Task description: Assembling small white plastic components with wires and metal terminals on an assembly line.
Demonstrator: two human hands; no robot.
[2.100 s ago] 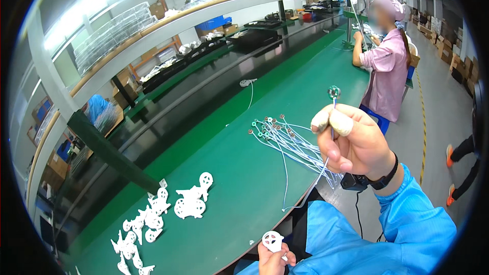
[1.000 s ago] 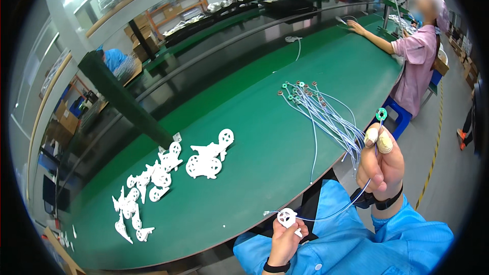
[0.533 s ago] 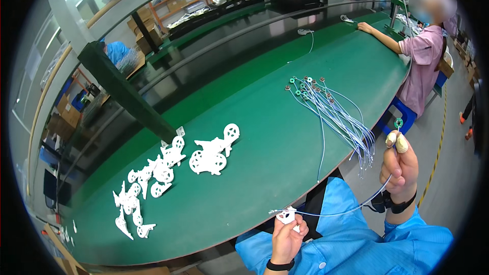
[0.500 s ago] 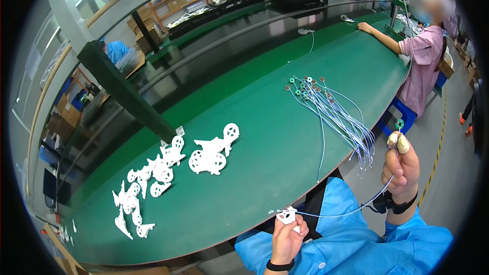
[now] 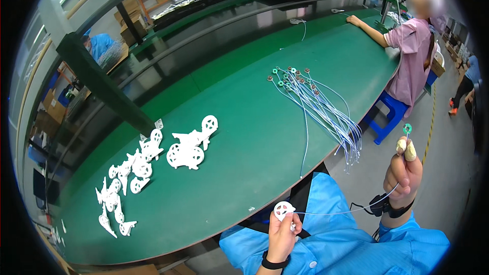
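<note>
My left hand (image 5: 281, 237) is closed on a white plastic part (image 5: 283, 210) with a round, spoked end, just off the table's near edge. Off to the right, my right hand (image 5: 402, 173) is raised and pinches a thin cable (image 5: 351, 212) near its small green ring-shaped board (image 5: 407, 129), which stands above the fingertips. Pale covers wrap the tips of the right thumb and finger. The cable runs down from the right hand in a curve to the white part. Several more white parts (image 5: 186, 156) lie in groups on the left half of the green table (image 5: 239, 158).
A bundle of cables (image 5: 326, 112) with green and brown round ends lies on the table's right side, its tails hanging over the edge. A person in pink (image 5: 413, 56) sits at the far right by a blue stool (image 5: 385, 114). A dark green post (image 5: 107, 84) rises at left.
The white part in my left hand has turned, so its round spoked face now shows. My right hand sits slightly lower and farther right, and the cable between the hands looks straighter.
</note>
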